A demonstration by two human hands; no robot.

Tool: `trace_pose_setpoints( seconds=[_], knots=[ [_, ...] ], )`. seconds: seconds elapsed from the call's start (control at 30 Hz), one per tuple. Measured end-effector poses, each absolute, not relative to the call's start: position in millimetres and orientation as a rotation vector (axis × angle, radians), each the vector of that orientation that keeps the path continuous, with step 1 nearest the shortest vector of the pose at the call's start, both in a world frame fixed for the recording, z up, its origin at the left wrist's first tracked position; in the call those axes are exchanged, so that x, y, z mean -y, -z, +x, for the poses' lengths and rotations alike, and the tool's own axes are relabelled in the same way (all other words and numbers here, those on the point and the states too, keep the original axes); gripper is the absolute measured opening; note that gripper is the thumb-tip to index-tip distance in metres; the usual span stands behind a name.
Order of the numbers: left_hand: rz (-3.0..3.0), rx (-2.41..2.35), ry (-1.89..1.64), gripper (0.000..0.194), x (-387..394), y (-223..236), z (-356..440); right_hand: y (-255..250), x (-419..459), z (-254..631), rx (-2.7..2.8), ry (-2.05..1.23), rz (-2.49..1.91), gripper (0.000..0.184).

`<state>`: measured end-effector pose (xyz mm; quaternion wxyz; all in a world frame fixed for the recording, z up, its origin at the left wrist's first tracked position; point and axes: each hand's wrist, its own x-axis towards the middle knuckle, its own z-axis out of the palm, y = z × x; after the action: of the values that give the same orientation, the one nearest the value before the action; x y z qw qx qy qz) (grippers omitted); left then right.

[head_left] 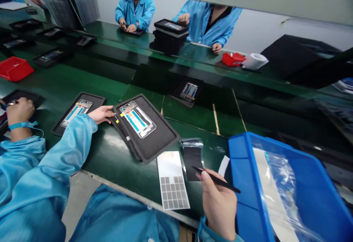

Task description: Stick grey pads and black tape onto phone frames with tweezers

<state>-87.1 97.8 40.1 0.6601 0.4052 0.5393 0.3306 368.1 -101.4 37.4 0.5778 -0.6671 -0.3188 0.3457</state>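
My left hand [101,114] is closed on the left corner of a black tray [165,135], thumb and fingers at its edge. A phone frame [138,119] with blue strips lies in this tray. Beneath it, partly covered, a second black tray [127,141] shows yellow tabs. My right hand [219,201] is closed around black tweezers [220,181], their tips pointing left. Below those tips are a dark sheet in a clear bag [192,157] and a white sheet of grey square stickers [173,190]. A white strip [224,166] lies just beyond the tweezers.
On my right stands a blue bin [239,150] with clear plastic inside. Another tray [92,98] sits left of my hand, near a co-worker's hand [20,112]. Across the bench, two people work by a tray stack [168,41]. A red box [15,69] is far left.
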Motion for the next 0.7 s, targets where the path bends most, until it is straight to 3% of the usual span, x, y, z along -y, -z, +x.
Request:
trace_pose_setpoints(
  seconds=[0.23,0.4,0.47,0.57,0.7],
  knots=[
    [1.158,-1.188,-0.265,0.063,-109,-58,-74,-34,108,376,0.677,-0.818,-1.522,0.035],
    [1.869,-1.336,0.058,0.037,-124,-79,-48,-21,110,396,0.667,-0.801,-1.527,0.03],
    [2.159,-1.536,0.088,0.036,-125,-96,-30,-18,110,403,0.69,-0.776,-1.542,0.028],
    [2.53,-1.727,-0.065,0.041,-110,-123,33,-16,106,410,0.733,-0.734,-1.547,0.025],
    [2.626,-1.148,-0.054,0.036,-74,-125,173,-14,95,415,0.755,-0.69,-1.523,0.023]
  ],
)
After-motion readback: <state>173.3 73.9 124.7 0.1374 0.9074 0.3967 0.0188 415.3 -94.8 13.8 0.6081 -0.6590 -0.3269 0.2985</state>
